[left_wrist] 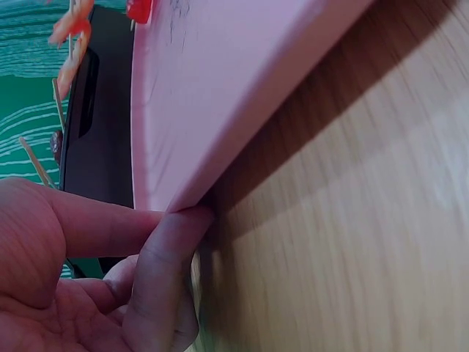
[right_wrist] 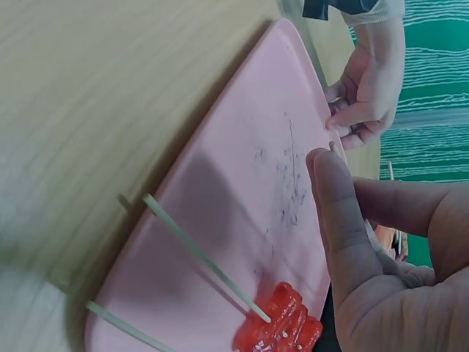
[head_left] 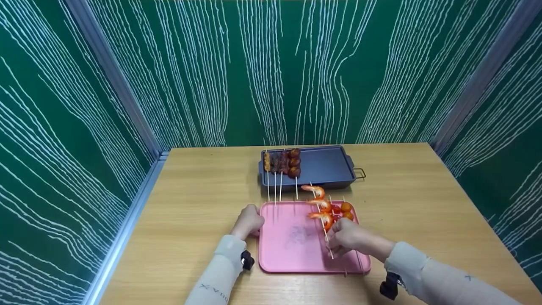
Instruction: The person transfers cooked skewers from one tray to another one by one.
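Observation:
My left hand (head_left: pixel 250 220) pinches the left rim of a pink tray (head_left: pixel 283 241) between thumb and finger, as the left wrist view shows close up. Over the tray's right part, my right hand (head_left: pixel 349 236) pinches the bare lower stick of a shrimp skewer (head_left: pixel 324 206). Its orange shrimps point away from me, the top one reaching past the tray's far edge toward the pan. Beneath and beside that hand lie a skewer of glossy red pieces (right_wrist: pixel 282 323) and one of orange balls (head_left: pixel 346 207), their sticks running over the tray's near edge.
Behind the tray stands a dark rectangular grill pan (head_left: pixel 326 163) with a wire handle (head_left: pixel 360 173) at its right. Several meat skewers (head_left: pixel 283 162) lie side by side on its left part, sticks overhanging the front. Green walls with white lines enclose the wooden table (head_left: pixel 203 182).

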Action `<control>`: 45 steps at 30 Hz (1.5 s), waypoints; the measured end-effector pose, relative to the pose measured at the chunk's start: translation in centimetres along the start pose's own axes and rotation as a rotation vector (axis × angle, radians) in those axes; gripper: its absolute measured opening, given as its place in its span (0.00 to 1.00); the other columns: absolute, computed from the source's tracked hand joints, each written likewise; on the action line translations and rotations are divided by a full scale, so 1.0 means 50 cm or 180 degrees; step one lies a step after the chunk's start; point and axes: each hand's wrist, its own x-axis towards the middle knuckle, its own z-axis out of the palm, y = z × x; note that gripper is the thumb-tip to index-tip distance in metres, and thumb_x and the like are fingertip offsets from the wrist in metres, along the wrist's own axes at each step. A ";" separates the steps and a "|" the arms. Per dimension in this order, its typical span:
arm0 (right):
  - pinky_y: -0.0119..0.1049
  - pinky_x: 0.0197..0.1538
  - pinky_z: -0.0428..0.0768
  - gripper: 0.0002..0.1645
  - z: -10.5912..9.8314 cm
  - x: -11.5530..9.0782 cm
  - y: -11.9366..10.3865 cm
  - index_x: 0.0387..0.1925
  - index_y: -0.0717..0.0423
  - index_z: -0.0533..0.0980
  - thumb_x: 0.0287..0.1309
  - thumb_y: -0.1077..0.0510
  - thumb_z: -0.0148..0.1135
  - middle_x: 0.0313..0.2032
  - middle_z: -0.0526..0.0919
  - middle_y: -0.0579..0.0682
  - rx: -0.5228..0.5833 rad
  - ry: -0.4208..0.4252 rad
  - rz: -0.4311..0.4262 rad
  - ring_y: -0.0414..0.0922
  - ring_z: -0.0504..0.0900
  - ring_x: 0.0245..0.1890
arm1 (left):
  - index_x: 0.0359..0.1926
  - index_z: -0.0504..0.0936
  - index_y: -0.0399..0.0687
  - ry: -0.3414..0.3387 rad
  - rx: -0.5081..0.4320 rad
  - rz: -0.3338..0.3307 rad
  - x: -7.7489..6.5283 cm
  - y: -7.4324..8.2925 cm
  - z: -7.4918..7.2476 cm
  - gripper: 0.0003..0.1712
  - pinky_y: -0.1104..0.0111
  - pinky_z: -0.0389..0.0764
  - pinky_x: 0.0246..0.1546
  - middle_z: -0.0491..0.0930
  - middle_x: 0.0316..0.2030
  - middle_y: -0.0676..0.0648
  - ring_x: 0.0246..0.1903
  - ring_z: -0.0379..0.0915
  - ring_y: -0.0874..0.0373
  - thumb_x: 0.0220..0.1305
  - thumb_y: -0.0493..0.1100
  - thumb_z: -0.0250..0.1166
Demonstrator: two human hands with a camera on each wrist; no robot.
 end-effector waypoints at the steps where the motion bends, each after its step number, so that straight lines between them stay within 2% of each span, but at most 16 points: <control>1: 0.38 0.33 0.94 0.05 0.002 -0.001 0.001 0.31 0.65 0.79 0.59 0.74 0.65 0.26 0.86 0.53 -0.0014 0.0005 0.0005 0.43 0.88 0.23 | 0.20 0.66 0.50 0.0006 0.0000 -0.0002 0.000 0.000 0.000 0.15 0.73 0.77 0.09 0.71 0.20 0.47 0.12 0.72 0.60 0.57 0.27 0.50; 5: 0.40 0.33 0.95 0.06 0.009 -0.005 0.006 0.30 0.63 0.78 0.59 0.73 0.66 0.26 0.86 0.53 -0.0068 0.0021 0.0000 0.44 0.88 0.23 | 0.21 0.66 0.49 0.0016 -0.0020 -0.0019 0.001 0.000 0.001 0.16 0.72 0.79 0.10 0.71 0.21 0.47 0.13 0.73 0.59 0.58 0.26 0.49; 16: 0.35 0.29 0.92 0.08 0.020 -0.004 0.027 0.27 0.63 0.80 0.59 0.73 0.68 0.22 0.85 0.50 -0.0142 0.0073 -0.0033 0.41 0.85 0.21 | 0.25 0.69 0.46 0.0032 -0.0032 -0.0037 0.000 0.001 0.001 0.12 0.72 0.80 0.11 0.73 0.24 0.46 0.15 0.75 0.58 0.57 0.25 0.50; 21: 0.32 0.27 0.90 0.05 0.028 0.004 0.029 0.28 0.65 0.81 0.58 0.73 0.66 0.22 0.84 0.49 -0.0108 0.0051 0.0005 0.40 0.85 0.20 | 0.22 0.67 0.48 0.0034 -0.0051 0.0034 -0.002 0.001 0.000 0.14 0.72 0.79 0.10 0.71 0.22 0.46 0.16 0.75 0.57 0.56 0.25 0.50; 28: 0.28 0.27 0.85 0.05 0.048 0.015 0.028 0.28 0.64 0.83 0.57 0.72 0.67 0.21 0.84 0.46 -0.0208 0.0150 0.0053 0.38 0.82 0.22 | 0.21 0.67 0.49 0.0005 -0.0033 -0.0030 -0.002 0.003 0.001 0.15 0.74 0.76 0.10 0.71 0.21 0.47 0.15 0.72 0.59 0.56 0.26 0.50; 37: 0.29 0.26 0.87 0.04 0.071 0.028 0.027 0.29 0.66 0.84 0.54 0.74 0.67 0.21 0.85 0.49 -0.0083 0.0304 0.0201 0.39 0.83 0.20 | 0.25 0.70 0.46 0.0009 -0.0110 -0.0057 -0.002 0.001 0.002 0.12 0.73 0.78 0.10 0.73 0.24 0.46 0.16 0.74 0.58 0.58 0.26 0.51; 45: 0.29 0.25 0.87 0.03 0.086 0.018 0.029 0.29 0.67 0.84 0.55 0.74 0.66 0.22 0.87 0.52 -0.0063 0.0331 0.0244 0.40 0.84 0.19 | 0.26 0.71 0.45 -0.0013 -0.0144 -0.0041 -0.002 -0.001 0.002 0.11 0.73 0.78 0.11 0.74 0.25 0.46 0.16 0.74 0.58 0.58 0.26 0.50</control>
